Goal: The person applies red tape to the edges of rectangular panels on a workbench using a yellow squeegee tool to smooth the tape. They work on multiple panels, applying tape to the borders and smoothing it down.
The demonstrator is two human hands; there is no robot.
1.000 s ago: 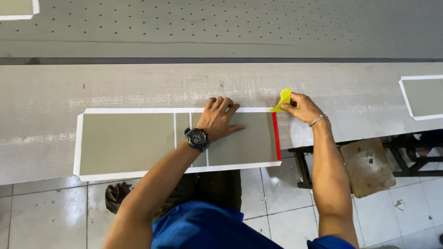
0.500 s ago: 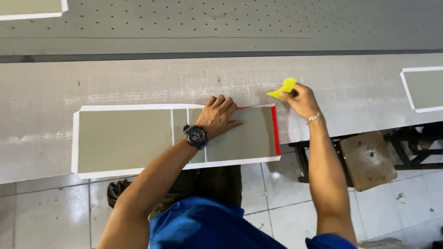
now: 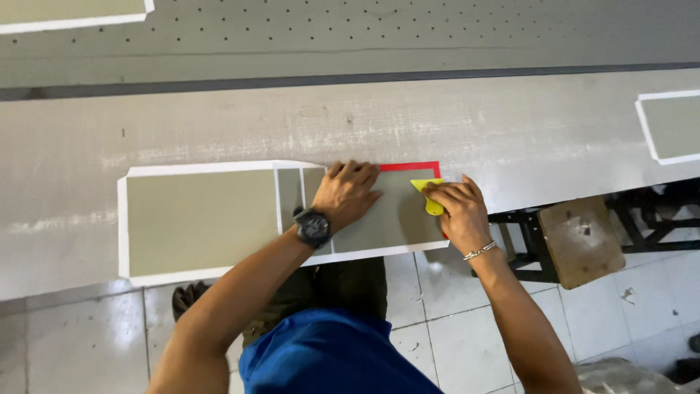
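Panel (image 3: 200, 219) sits centre-left of frame on the grey table (image 3: 510, 131), near edge overhanging the table's front: long olive-grey rectangle, white border on left, top and bottom, two thin white vertical lines splitting it just left of the wrist. Red strip (image 3: 410, 166) runs along the top-right edge; a sliver of red also shows at the right edge under the right hand. Left hand (image 3: 348, 193) lies flat on the panel just right of the white lines, fingers spread moderately and pressed down, gripping nothing; black watch (image 3: 313, 227) on the wrist. Right hand (image 3: 456, 211) is on the panel's right end, fingers curled around a yellow scraper (image 3: 429, 194), its flat edge on the panel just below the red strip. Second bordered panel (image 3: 671, 125) at right edge of frame, a third (image 3: 73, 14) at upper left, well apart. Brown stool (image 3: 572, 241) lower right, below the table edge. Versus 0.5 s ago: right hand and scraper moved from off the panel's upper-right corner down onto the panel; the top-right edge now shows red where it was mostly white; the right-edge red is now largely covered by the hand. Left hand about the same spot.
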